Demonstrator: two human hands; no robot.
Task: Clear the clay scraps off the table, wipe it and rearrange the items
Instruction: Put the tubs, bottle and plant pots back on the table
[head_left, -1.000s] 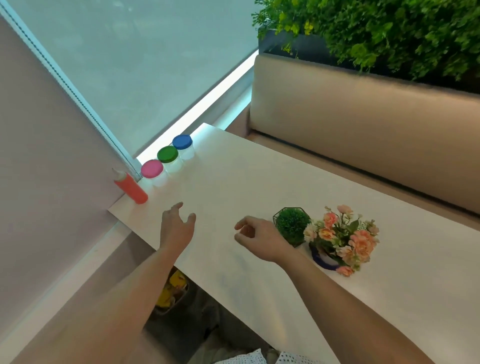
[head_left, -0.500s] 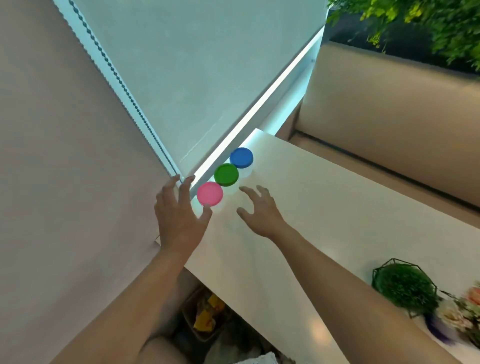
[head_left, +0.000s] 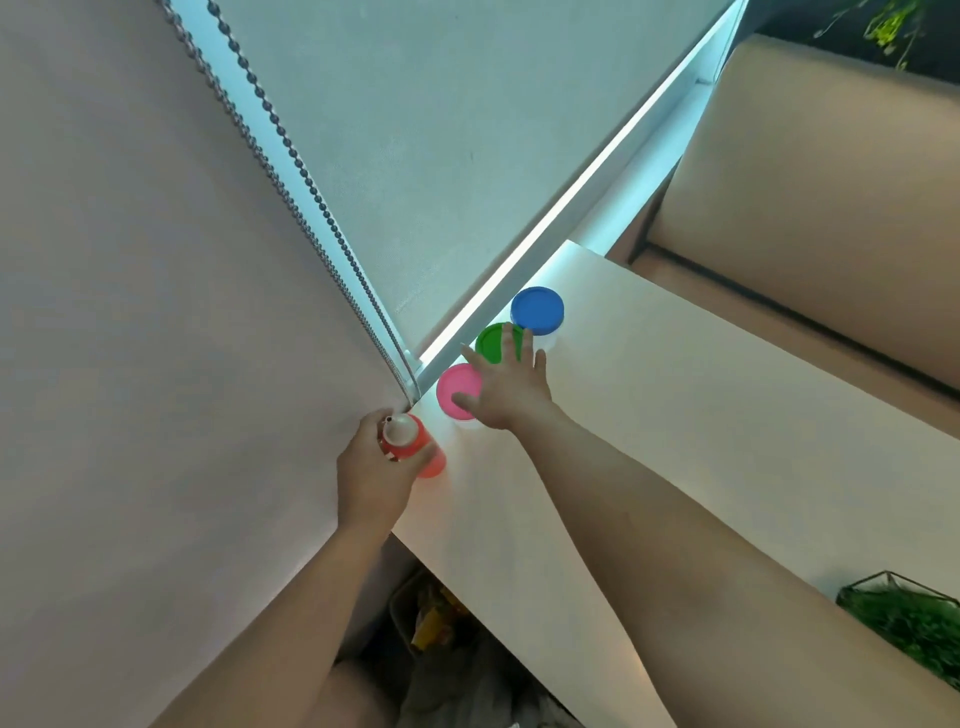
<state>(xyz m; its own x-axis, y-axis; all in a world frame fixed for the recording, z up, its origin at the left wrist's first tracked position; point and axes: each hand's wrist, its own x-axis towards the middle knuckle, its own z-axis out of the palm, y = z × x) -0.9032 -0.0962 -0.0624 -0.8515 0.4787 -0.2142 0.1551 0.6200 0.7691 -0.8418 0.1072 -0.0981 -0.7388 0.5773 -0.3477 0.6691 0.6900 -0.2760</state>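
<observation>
Three small clay tubs stand in a row along the window edge of the white table (head_left: 701, 415): a pink-lidded tub (head_left: 456, 387), a green-lidded tub (head_left: 491, 342) and a blue-lidded tub (head_left: 537, 310). My right hand (head_left: 506, 387) lies spread over them, thumb on the pink lid and fingers across the green lid. At the table's near corner my left hand (head_left: 374, 475) grips a red-orange bottle (head_left: 418, 441) with a white cap, upright against the wall.
A window blind with a bead chain (head_left: 291, 192) hangs just behind the tubs. A tan bench seat (head_left: 831, 182) runs along the far side. A green plant in a wire pot (head_left: 906, 621) stands at the lower right. A bin with yellow scraps (head_left: 431, 618) sits under the table.
The view swung left toward the table corner. My left hand went from hovering open to gripping the red-orange bottle. My right hand moved forward onto the pink and green lids.
</observation>
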